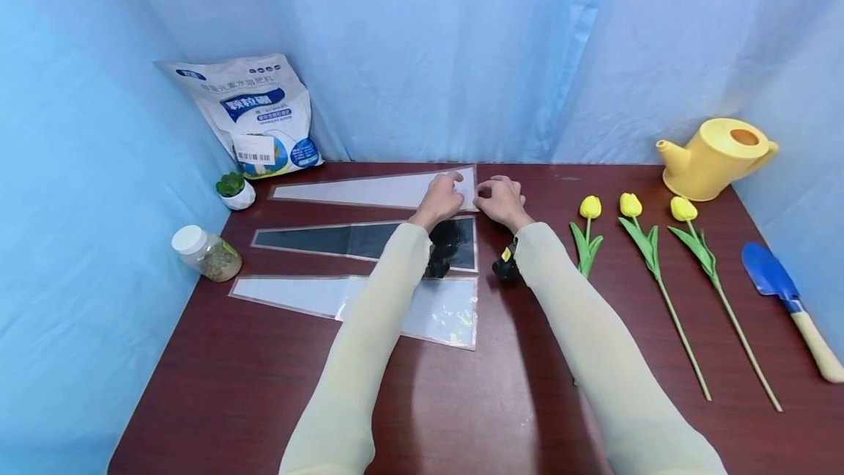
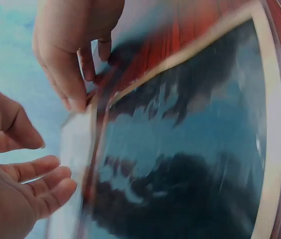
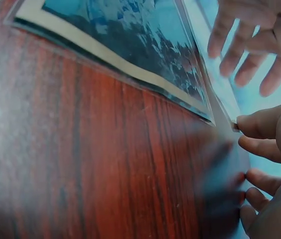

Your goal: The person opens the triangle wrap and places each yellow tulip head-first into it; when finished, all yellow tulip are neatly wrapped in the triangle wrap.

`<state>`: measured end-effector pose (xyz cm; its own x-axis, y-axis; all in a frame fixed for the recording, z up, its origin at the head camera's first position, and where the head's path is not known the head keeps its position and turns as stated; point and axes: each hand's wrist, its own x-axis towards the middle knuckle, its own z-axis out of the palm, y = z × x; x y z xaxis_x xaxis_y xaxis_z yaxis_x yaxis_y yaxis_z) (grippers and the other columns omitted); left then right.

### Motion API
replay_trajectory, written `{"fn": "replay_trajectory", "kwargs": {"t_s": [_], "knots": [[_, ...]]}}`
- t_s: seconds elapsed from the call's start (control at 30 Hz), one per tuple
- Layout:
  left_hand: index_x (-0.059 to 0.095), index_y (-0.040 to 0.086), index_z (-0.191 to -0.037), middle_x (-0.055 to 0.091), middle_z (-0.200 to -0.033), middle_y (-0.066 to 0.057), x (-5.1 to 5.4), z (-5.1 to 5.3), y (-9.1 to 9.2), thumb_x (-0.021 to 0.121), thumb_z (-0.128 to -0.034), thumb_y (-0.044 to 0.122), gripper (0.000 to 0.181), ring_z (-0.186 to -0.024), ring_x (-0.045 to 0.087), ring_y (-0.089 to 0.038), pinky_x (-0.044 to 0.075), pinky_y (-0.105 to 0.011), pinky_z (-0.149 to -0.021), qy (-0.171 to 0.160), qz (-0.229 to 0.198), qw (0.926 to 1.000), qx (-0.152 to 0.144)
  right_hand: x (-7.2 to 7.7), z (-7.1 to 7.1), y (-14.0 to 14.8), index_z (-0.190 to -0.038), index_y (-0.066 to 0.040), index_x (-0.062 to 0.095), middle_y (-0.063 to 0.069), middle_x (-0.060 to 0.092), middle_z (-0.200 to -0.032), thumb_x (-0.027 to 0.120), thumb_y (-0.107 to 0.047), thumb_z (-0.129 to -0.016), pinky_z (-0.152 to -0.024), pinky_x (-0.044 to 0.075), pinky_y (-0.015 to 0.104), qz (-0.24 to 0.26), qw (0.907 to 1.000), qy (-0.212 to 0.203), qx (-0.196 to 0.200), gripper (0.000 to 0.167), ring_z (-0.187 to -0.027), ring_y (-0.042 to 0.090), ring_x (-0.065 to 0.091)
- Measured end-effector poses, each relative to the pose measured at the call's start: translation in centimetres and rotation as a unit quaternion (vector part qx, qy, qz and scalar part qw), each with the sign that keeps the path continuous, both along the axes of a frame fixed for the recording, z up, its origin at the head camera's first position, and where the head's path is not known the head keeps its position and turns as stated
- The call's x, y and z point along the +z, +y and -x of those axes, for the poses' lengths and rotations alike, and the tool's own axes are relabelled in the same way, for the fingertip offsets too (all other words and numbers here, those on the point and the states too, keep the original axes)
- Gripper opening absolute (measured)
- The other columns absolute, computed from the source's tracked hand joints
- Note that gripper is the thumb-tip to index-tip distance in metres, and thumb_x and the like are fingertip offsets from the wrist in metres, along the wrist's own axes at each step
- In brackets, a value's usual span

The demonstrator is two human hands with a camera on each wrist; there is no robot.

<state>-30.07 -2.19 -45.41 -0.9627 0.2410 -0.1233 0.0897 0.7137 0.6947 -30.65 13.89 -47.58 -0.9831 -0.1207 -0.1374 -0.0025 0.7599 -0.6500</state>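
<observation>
Three long tapered sheets with pale brown borders lie one behind another, their wide ends to the right. At the back white sheet (image 1: 369,188), my right hand (image 1: 504,201) pinches the right edge between thumb and forefinger. My left hand (image 1: 440,201) is over the wide part of that same sheet, fingers spread and loosely bent, with nothing held; the left wrist view shows its palm and fingers apart from the sheet. The dark glossy middle sheet (image 2: 180,149) lies below both wrists. Nearest me is another white sheet (image 1: 283,292), partly covered by the left sleeve.
Left side: a fertilizer bag (image 1: 264,116), a small potted succulent (image 1: 237,193) and a white-lidded jar (image 1: 207,253). Right side: three yellow tulips, one tulip (image 1: 631,205) in the middle, a yellow watering can (image 1: 712,160) and a blue trowel (image 1: 768,270). Blue curtains (image 1: 422,50) border the table.
</observation>
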Motion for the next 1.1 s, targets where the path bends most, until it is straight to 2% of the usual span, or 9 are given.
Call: {"fn": "replay_trajectory", "kwargs": {"t_s": [0.07,0.2,0.33,0.47,0.6,0.83,0.93,1.1], "knots": [[0.050,0.007,-0.143,0.056,-0.136,-0.015,-0.2,0.2,0.2,0.046,-0.0983,0.008,0.045,-0.116,0.057,-0.026,0.049,-0.037,-0.096,-0.009,-0.034,0.9991,0.023,0.0,0.1,0.0,-0.133,-0.005,0.062,0.017,0.033,-0.160,0.057,-0.026,-0.099,-0.112,0.023,0.063,0.006,1.0000,-0.004,0.000,0.040,-0.145,0.043,0.021],[0.052,0.008,-0.141,0.064,-0.121,-0.015,-0.8,0.6,0.2,0.046,-0.0968,0.008,0.045,-0.088,0.055,-0.021,0.045,-0.031,-0.077,-0.029,-0.063,0.9962,0.053,0.0,0.3,-0.1,-0.139,-0.004,0.058,0.018,0.037,-0.158,0.048,-0.031,-0.105,-0.118,0.023,0.059,0.034,0.9994,-0.004,0.012,0.045,-0.146,0.040,0.026],[0.053,0.008,-0.139,0.065,-0.118,-0.014,-1.0,1.0,-0.2,0.046,-0.0979,0.009,0.042,-0.075,0.050,-0.018,0.043,-0.030,-0.073,-0.044,-0.084,0.9938,0.057,0.1,0.5,-0.1,-0.147,-0.004,0.048,0.018,0.043,-0.156,0.034,-0.042,-0.108,-0.122,0.028,0.052,0.078,0.9967,-0.012,0.016,0.056,-0.148,0.035,0.035],[0.055,0.008,-0.137,0.064,-0.122,-0.013,-0.9,1.4,-0.4,0.046,-0.0996,0.014,0.039,-0.074,0.048,-0.016,0.042,-0.029,-0.074,-0.065,-0.099,0.9911,0.061,0.3,0.6,-0.2,-0.151,-0.010,0.045,0.016,0.048,-0.152,0.024,-0.060,-0.104,-0.117,0.036,0.049,0.116,0.9925,-0.040,0.006,0.072,-0.138,0.032,0.049],[0.059,0.009,-0.132,0.065,-0.119,-0.012,-0.7,1.7,-0.6,0.047,-0.1012,0.021,0.035,-0.077,0.050,-0.016,0.042,-0.029,-0.073,-0.079,-0.109,0.9887,0.066,0.6,0.7,-0.2,-0.152,-0.011,0.042,0.015,0.046,-0.154,0.019,-0.068,-0.100,-0.109,0.045,0.048,0.169,0.9837,-0.058,0.013,0.081,-0.128,0.034,0.056],[0.067,0.009,-0.116,0.069,-0.106,-0.014,-0.6,1.8,-0.7,0.054,-0.1008,0.030,0.029,-0.080,0.057,-0.021,0.042,-0.029,-0.068,-0.085,-0.143,0.9818,0.091,1.1,0.7,-0.4,-0.155,-0.009,0.037,0.013,0.037,-0.161,0.017,-0.070,-0.099,-0.108,0.047,0.049,0.258,0.9618,-0.091,0.017,0.086,-0.136,0.038,0.052],[0.067,0.009,-0.116,0.068,-0.103,-0.010,-0.6,1.8,-0.7,0.057,-0.0980,0.033,0.032,-0.082,0.057,-0.018,0.042,-0.026,-0.068,-0.082,-0.136,0.9824,0.098,1.1,0.8,-0.5,-0.155,-0.009,0.036,0.014,0.037,-0.161,0.017,-0.070,-0.098,-0.105,0.050,0.048,0.272,0.9568,-0.102,0.019,0.086,-0.135,0.039,0.052],[0.067,0.008,-0.114,0.062,-0.095,-0.005,-0.7,1.8,-0.5,0.062,-0.0956,0.038,0.036,-0.078,0.052,-0.016,0.041,-0.026,-0.066,-0.075,-0.122,0.9847,0.100,1.0,1.0,-0.7,-0.156,-0.012,0.037,0.014,0.044,-0.156,0.017,-0.071,-0.098,-0.091,0.057,0.039,0.282,0.9524,-0.114,0.021,0.085,-0.128,0.039,0.058]]}}
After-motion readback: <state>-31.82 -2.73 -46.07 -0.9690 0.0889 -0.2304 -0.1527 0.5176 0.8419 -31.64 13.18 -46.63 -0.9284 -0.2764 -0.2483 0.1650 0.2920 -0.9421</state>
